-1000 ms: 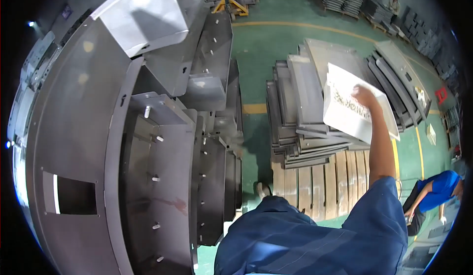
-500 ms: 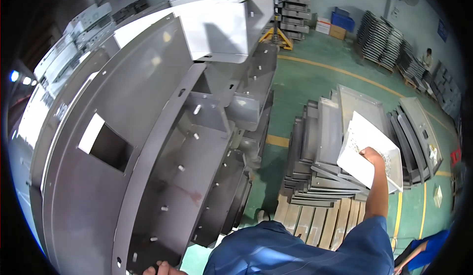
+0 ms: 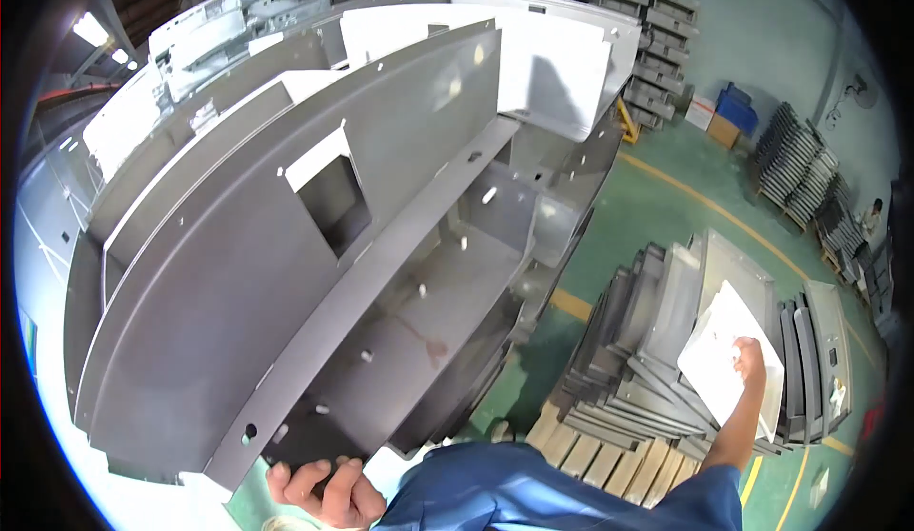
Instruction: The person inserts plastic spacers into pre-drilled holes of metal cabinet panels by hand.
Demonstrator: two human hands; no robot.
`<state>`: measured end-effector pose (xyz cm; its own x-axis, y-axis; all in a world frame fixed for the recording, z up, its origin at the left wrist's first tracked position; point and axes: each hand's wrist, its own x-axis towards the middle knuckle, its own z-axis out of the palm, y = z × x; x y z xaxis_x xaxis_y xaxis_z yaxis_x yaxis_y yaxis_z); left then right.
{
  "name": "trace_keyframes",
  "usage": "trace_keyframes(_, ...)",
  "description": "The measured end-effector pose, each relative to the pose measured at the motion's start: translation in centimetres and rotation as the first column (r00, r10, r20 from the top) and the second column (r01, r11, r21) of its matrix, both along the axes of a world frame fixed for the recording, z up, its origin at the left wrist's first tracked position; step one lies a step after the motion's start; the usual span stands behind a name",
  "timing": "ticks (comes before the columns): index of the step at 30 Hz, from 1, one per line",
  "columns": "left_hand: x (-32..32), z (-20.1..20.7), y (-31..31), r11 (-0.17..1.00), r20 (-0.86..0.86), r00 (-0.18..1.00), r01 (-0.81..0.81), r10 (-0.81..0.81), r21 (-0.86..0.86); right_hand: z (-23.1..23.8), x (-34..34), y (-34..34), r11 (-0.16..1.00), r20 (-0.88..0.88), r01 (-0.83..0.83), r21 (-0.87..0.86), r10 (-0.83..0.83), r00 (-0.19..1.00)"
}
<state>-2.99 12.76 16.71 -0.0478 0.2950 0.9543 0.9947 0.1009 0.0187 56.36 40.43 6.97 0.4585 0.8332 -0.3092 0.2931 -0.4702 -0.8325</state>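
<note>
My right hand (image 3: 749, 357) is over a white tray (image 3: 709, 364) on the stack to my right. Its fingers are pinched together, with a tiny white bit at the tips that is too small to name. Glare washes out the tray's inside. At the lower left, my left hand (image 3: 333, 495) has curled fingers beside the near end of a large grey sheet-metal panel (image 3: 314, 217); whatever they hold, if anything, is hidden. Short white pegs (image 3: 423, 291) stand out in a row along the panel's recessed lower part, and a rectangular cutout is in its upright face.
More metal panels (image 3: 571, 65) stand behind the large one. To the right, stacked grey metal parts (image 3: 633, 341) rest on a wooden pallet (image 3: 586, 460). Yellow lines cross the green floor (image 3: 657, 212). Further stacks (image 3: 795, 160) and boxes (image 3: 733, 108) line the wall; a person (image 3: 871, 219) is far right.
The view has turned left, so panels and tray appear farther right. My right hand's fingers have closed at the tray. More of my left hand shows, curled by the panel's near end.
</note>
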Motion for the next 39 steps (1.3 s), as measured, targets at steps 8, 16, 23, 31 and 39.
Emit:
trace_keyframes(8, 0.1, 4.9, 0.0, 0.714, 0.001, 0.714, 0.699, -0.7, -0.04, 7.5, -8.1, -2.3, 0.855, -0.509, 0.017, 0.519, 0.294, 0.809)
trace_keyframes(16, 5.4, -3.7, 4.7, 0.513, 0.16, -0.865, 0.421, 0.476, 0.748, 10.5, -36.0, -10.0, 0.526, -0.59, -0.785, 0.327, 0.763, 0.265)
trace_keyframes(23, 6.4, -4.2, 5.0, 0.709, 0.135, -0.962, 0.267, 0.238, 0.653, 6.9, -42.1, -17.5, 0.581, -0.013, -0.726, 0.367, 0.784, 0.621)
trace_keyframes(31, 6.3, -5.4, 3.8, 0.722, 0.165, -0.933, 0.353, 0.32, 0.596, 5.2, -41.4, -20.1, 0.518, 0.231, -0.762, 0.388, 0.746, 0.625)
trace_keyframes(39, 5.9, -6.7, 4.1, 0.66, 0.16, -0.911, 0.389, 0.38, 0.643, 5.7, -40.2, -18.6, 0.741, -0.444, -0.625, 0.244, 0.658, 0.608)
